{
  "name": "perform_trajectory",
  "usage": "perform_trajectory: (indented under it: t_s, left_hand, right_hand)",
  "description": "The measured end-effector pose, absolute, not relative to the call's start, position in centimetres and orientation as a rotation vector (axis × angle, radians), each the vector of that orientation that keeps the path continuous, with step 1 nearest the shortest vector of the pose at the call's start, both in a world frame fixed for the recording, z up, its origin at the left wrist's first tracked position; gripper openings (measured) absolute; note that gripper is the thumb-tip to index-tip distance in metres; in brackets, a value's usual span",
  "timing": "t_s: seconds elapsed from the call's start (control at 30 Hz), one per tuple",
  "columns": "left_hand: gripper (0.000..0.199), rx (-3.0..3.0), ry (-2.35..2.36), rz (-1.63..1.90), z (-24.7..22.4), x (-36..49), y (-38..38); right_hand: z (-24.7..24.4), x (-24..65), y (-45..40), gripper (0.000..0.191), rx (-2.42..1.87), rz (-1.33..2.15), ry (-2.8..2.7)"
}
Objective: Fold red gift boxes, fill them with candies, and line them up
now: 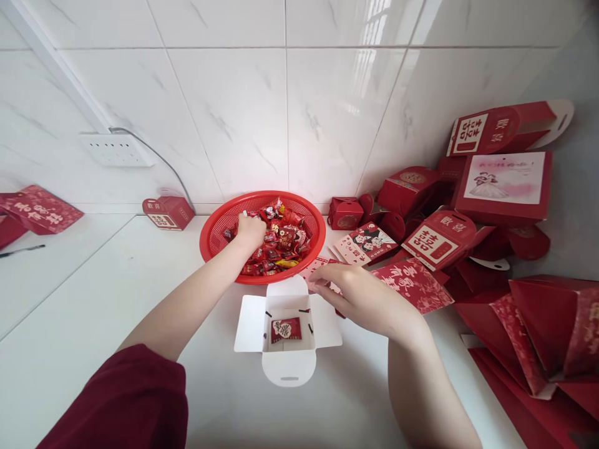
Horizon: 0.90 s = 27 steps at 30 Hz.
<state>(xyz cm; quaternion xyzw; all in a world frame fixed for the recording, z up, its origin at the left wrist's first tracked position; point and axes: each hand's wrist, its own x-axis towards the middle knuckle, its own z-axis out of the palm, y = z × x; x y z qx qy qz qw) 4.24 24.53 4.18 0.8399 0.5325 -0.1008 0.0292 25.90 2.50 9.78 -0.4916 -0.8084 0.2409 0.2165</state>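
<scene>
My left hand reaches into a red perforated plastic basket of wrapped candies. Its fingers are curled down among the wrappers; what they pinch, if anything, is hidden. In front of the basket stands an open paper box, white inside, its flaps folded out. One red wrapped packet with white lettering lies on the box floor. Just past the box's right flap hovers my right hand, fingers loosely stretched and holding nothing visible. Beneath its fingertips lies a pink-and-red printed card or box, partly covered.
Red gift boxes are heaped on the right, more of them nearer me. A small closed red box stands at the wall, left of the basket. A power strip with a cable is on the tiles. A pen lies far left.
</scene>
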Motion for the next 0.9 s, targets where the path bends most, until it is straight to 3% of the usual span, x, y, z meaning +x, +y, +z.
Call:
perform_trajectory:
  t_s: [0.1, 0.2, 0.3, 0.4, 0.7, 0.9]
  left_hand:
    - [0.028, 2.647, 1.292, -0.287, 3.5, 5.3, 23.7]
    - [0.051, 2.621, 0.933, -0.287, 2.4, 6.5, 23.1]
    - [0.076, 2.571, 0.842, -0.265, 1.2, 6.9, 23.1]
    - [0.084, 2.52, 0.858, -0.254, 0.5, 6.8, 23.9]
    - [0.034, 2.427, 0.871, -0.122, 2.7, 5.7, 25.6]
    - [0.037, 2.441, 0.99, 0.052, 5.6, 3.6, 24.2]
  right_hand:
    - [9.8, 25.9, 2.5, 0.023, -1.362, 0.661, -2.239]
    - [9.8, 25.8, 2.6, 0.024, -1.381, 0.671, -2.245]
    - [9.8, 25.6, 2.7, 0.025, -1.414, 0.684, -2.249]
    - [9.7, 25.5, 2.9, 0.025, -1.431, 0.687, -2.253]
    - [9.5, 25.5, 3.1, 0.025, -1.431, 0.691, -2.246]
    - [9.2, 25.5, 3.3, 0.025, -1.417, 0.704, -2.257]
